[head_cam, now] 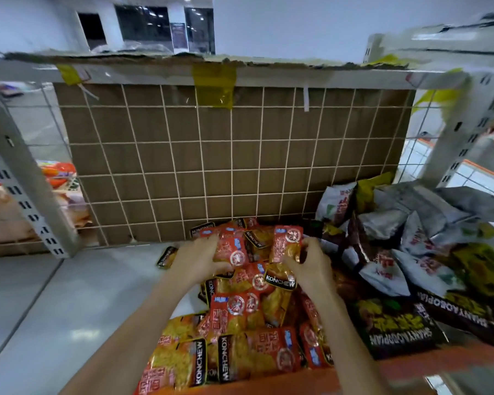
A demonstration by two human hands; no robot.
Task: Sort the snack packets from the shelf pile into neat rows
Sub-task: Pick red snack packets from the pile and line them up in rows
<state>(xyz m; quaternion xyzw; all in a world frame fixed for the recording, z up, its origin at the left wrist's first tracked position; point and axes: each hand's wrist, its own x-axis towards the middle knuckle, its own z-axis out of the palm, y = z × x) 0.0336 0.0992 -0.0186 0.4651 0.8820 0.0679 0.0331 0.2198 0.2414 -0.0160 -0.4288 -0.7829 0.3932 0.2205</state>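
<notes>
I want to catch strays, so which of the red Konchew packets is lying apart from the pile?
The small packet alone on the bare shelf, just left of the left hand.

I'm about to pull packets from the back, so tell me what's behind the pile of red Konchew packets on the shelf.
Behind the red packet pile stands a white wire grid backed by brown cardboard. The pile hides the cardboard's lower edge, so anything tucked there cannot be seen.
</notes>
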